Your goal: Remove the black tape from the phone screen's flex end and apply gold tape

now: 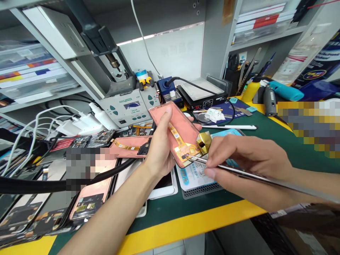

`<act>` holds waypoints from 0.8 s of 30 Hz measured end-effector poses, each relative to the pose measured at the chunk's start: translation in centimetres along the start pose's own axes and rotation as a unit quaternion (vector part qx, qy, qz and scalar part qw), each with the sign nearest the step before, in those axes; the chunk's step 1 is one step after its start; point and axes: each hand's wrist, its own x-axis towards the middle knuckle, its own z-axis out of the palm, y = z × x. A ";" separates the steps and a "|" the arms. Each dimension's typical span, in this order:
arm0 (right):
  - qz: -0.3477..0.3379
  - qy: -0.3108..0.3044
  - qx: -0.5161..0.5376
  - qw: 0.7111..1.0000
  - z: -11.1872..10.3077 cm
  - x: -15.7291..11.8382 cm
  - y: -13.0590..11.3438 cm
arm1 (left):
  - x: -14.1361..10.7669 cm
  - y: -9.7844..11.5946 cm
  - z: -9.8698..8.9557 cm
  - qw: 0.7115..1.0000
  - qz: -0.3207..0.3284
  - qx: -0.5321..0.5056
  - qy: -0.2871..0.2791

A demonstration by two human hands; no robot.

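My left hand [159, 148] grips a phone screen panel [183, 129] with a copper-pink back, the thumb flat on its face and fingertips showing past the far edge. An orange flex cable [176, 136] runs down the panel to a small circuit area near its lower end. Gold tape [204, 141] sticks up from the panel's right edge. In my right hand [239, 164] is a pair of metal tweezers [231, 170], pinched between thumb and fingers. Their tips reach the circuit area at the panel's lower end; whether they grasp anything there is too small to tell.
Several phone panels [91, 198] lie at left, crossed by a thick black hose [111, 173]. A blue-and-white packet [199, 175] lies below the held panel. Behind stand a soldering station [127, 108] and a hot plate [203, 90]. A white pen-like stick [231, 127] lies on the green mat [268, 138].
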 end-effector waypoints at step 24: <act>0.120 0.039 0.107 0.986 -0.3 2.0 -1.2 | 0.6 0.1 -0.3 1.000 0.002 0.003 -0.022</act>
